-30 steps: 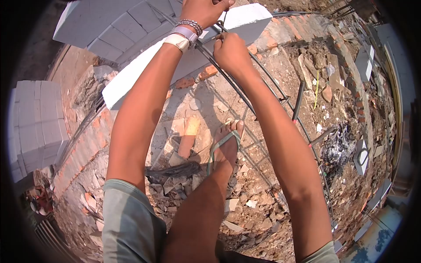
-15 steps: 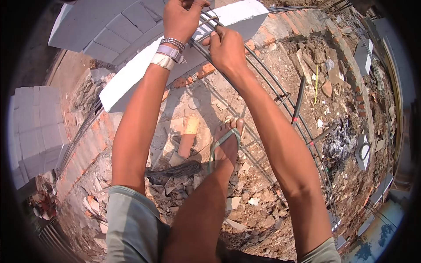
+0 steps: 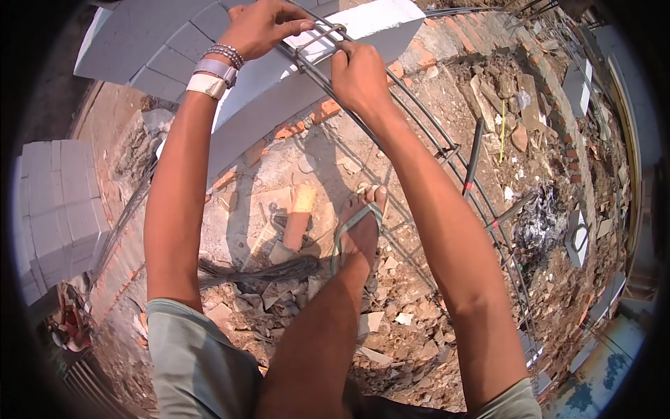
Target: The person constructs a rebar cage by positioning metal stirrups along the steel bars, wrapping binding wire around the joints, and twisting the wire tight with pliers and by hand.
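Observation:
A long cage of thin steel bars [image 3: 419,115] with square stirrups slants from the top centre down to the lower right. My right hand [image 3: 359,73] is closed at a stirrup [image 3: 322,36] near the cage's upper end; what its curled fingers hold is hidden. My left hand [image 3: 262,28], with bracelets at its wrist, is at the upper left side of the cage, thumb apart from the fingers, and nothing shows in it. Behind the cage lies a long white block [image 3: 269,94].
Grey blocks [image 3: 59,202] are stacked at the left, with more at the upper left. A bundle of thin wire [image 3: 279,271] and a brick piece [image 3: 299,218] lie by my sandalled foot [image 3: 361,227]. A dark rod with red tape [image 3: 474,157] leans at the cage. Rubble covers the ground.
My left hand has moved left and away from my right hand, and its fingers have opened. My right hand has shifted slightly, staying at the cage.

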`<action>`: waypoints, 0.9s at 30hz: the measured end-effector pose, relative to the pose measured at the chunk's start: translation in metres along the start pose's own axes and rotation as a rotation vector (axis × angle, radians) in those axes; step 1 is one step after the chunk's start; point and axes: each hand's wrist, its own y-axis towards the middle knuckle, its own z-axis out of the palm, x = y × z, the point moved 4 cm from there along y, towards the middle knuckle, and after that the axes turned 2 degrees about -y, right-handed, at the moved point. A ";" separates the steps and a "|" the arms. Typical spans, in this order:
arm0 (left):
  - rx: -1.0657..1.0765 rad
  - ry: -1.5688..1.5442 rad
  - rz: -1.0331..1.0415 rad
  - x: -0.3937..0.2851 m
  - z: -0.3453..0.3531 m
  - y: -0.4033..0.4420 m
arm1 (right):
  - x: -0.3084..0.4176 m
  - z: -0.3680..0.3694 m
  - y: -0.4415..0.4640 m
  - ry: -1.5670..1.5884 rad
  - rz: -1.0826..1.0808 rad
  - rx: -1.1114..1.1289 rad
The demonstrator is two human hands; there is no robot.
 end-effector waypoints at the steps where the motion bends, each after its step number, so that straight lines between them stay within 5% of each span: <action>1: -0.028 -0.087 0.054 -0.001 0.000 0.001 | 0.000 0.000 0.000 0.005 -0.005 -0.003; 12: -0.223 -0.286 0.133 -0.027 -0.002 0.011 | 0.005 -0.003 0.000 -0.081 0.017 0.083; 15: -0.221 -0.079 0.281 -0.047 -0.011 0.007 | 0.005 -0.004 -0.003 -0.087 0.083 0.144; 16: -0.024 0.028 0.143 -0.056 -0.019 0.009 | 0.004 -0.004 -0.003 -0.082 0.103 0.156; 20: -0.290 0.008 0.342 -0.051 -0.014 0.004 | -0.005 0.001 -0.003 -0.087 0.052 0.096; 27: -0.463 -0.099 0.300 -0.045 -0.009 -0.004 | -0.001 -0.001 -0.005 -0.061 0.011 0.031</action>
